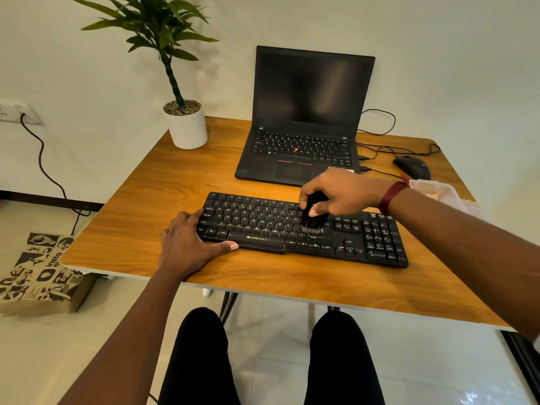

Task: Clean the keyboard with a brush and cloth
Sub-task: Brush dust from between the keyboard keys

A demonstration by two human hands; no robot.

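Head view | keyboard [304,229] lies across bench [152,188] front | left hand [187,244] fingers spread, pinning its left end against sliding | right hand [339,194] fingers wrapped round brush [314,220], bristles down on right-side letter keys | cloth [438,191] waits beyond right wrist, likely for wiping afterwards

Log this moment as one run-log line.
step: brushing | right hand: grips brush, bristles on keyboard mid-right keys | left hand: steadies left end | cloth: unused, far right
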